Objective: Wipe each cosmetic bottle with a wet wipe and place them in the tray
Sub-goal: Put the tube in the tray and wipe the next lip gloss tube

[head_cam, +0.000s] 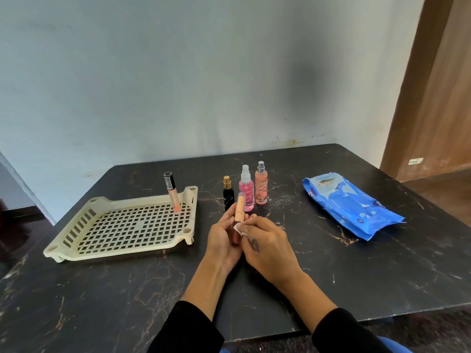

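Mid-table, the left hand (224, 238) grips a tube (238, 212) while the right hand (265, 240) pinches a wipe (239, 228) against it; next, stand it in the tray (61, 247) at nine o'clock.

Left sleeve (188, 329): black, long, soft knit-like cloth, ending partway up the forearm with the wrist bare.
Right sleeve (349, 332): black, same cloth, cuff ending partway up the forearm.
Left hand (224, 240): bare, no ring or watch visible.
Right hand (270, 245): bare, a dark smudge-like mark on its back near the knuckles.
Lower clothing (392, 346): a strip of blue fabric at the bottom edge.
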